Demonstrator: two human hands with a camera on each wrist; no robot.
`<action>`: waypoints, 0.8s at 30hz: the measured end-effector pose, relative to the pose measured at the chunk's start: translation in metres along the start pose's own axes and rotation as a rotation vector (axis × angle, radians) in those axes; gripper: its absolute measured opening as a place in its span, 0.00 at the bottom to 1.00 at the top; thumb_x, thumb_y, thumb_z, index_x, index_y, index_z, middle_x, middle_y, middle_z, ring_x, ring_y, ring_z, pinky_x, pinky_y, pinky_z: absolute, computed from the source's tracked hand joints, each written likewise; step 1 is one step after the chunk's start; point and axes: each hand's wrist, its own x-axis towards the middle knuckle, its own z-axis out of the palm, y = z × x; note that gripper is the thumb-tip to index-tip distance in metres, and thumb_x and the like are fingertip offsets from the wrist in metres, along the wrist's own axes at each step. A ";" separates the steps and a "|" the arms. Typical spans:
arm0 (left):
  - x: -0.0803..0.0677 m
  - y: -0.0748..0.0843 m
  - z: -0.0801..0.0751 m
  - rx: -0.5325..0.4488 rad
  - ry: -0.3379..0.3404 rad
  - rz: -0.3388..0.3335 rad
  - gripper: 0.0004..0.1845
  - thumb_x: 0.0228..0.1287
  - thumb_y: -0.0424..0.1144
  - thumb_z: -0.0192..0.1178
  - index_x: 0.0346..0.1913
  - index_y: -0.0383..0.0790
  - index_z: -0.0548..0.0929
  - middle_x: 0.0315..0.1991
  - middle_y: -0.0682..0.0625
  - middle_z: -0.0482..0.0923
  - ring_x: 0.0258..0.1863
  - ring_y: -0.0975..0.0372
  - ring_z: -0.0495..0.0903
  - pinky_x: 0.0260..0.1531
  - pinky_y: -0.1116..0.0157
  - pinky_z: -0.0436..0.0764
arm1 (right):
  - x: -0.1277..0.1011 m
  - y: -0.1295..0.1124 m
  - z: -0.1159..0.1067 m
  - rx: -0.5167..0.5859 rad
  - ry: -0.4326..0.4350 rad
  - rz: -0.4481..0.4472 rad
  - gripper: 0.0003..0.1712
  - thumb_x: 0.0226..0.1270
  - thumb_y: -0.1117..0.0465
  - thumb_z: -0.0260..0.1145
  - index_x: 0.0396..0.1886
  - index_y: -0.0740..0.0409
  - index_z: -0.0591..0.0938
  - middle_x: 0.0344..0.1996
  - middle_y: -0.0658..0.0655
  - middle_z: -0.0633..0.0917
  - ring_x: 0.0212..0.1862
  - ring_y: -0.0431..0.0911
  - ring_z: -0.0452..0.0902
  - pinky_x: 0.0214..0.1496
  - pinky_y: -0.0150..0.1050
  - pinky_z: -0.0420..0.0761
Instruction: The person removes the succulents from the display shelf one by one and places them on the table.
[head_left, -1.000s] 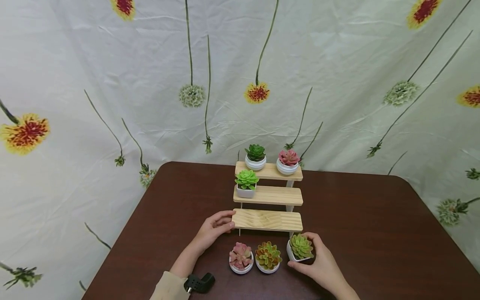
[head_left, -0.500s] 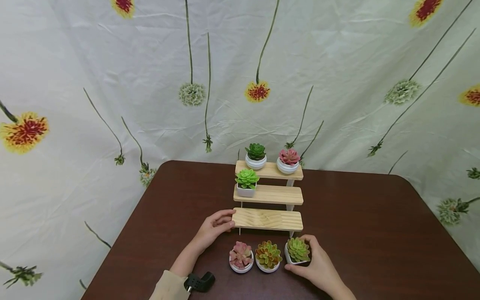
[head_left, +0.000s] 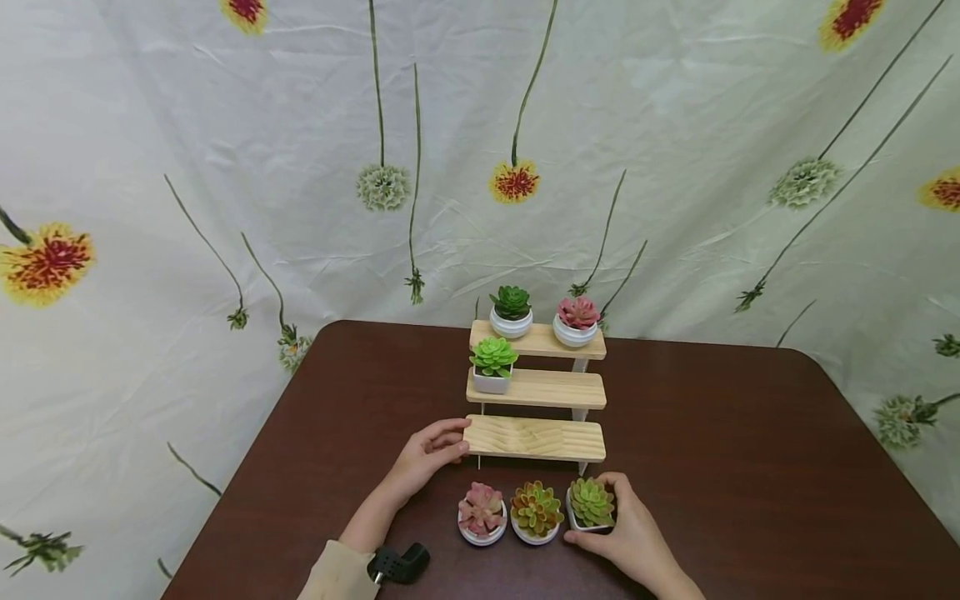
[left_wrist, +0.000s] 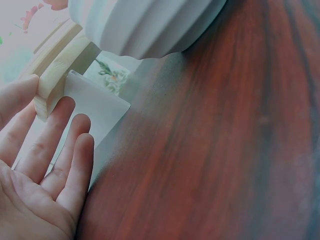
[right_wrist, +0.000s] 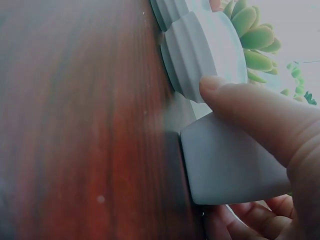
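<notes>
Right hand wrapped round the square pot on the tabletop, left hand relaxed, steadying the stand's bottom shelf, probably needs lifting onto a shelf next

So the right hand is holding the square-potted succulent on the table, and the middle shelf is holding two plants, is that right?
Not quite. The head view shows the middle shelf holding only one plant, the bright green succulent at its left end. The right hand does hold the square-potted succulent on the table.
</notes>
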 end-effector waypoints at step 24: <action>0.002 -0.002 0.000 -0.027 -0.011 0.017 0.21 0.65 0.31 0.58 0.59 0.29 0.73 0.52 0.34 0.75 0.40 0.66 0.79 0.41 0.65 0.79 | -0.001 -0.007 -0.004 0.015 -0.008 -0.018 0.49 0.33 0.46 0.82 0.54 0.54 0.65 0.48 0.56 0.73 0.48 0.50 0.71 0.46 0.48 0.74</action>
